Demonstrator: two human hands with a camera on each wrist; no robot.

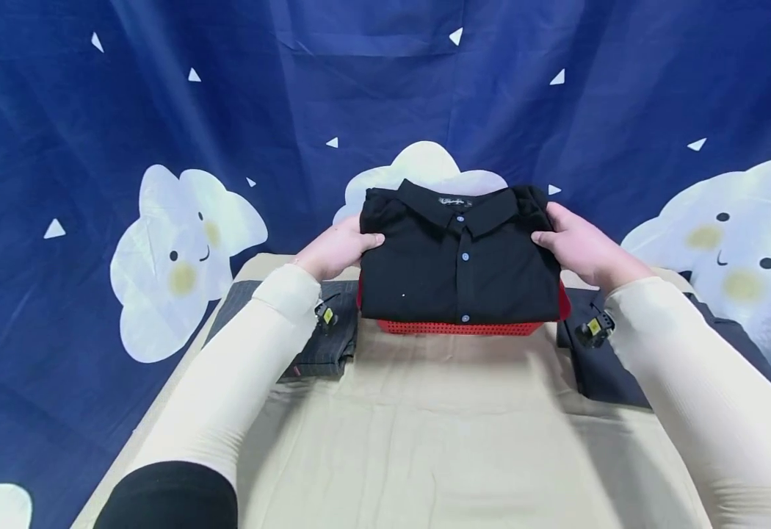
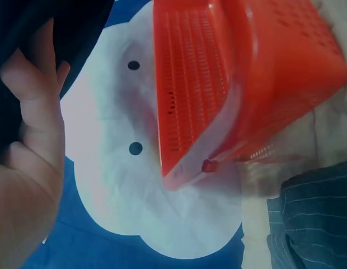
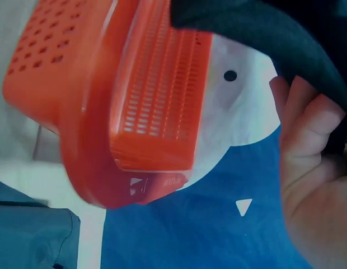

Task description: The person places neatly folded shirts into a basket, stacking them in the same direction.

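A folded black button-up shirt [image 1: 418, 264], collar toward the back, is held up between both hands. My left hand [image 1: 338, 246] grips its left side, thumb on top and fingers underneath. On the right side my right hand [image 1: 580, 242] grips it the same way. Below the shirt stands a red perforated basket [image 1: 458, 328], mostly covered by it in the head view. Both wrist views show the shirt raised above the basket [image 2: 263, 84], whose visible inside [image 3: 162, 84] holds nothing.
Folded dark striped jeans [image 1: 322, 334] lie on the beige tablecloth [image 1: 425, 441] at the left. At the right lies another folded dark garment [image 1: 613, 375], partly behind my sleeve. A blue curtain [image 1: 372, 81] with white clouds hangs behind the table.
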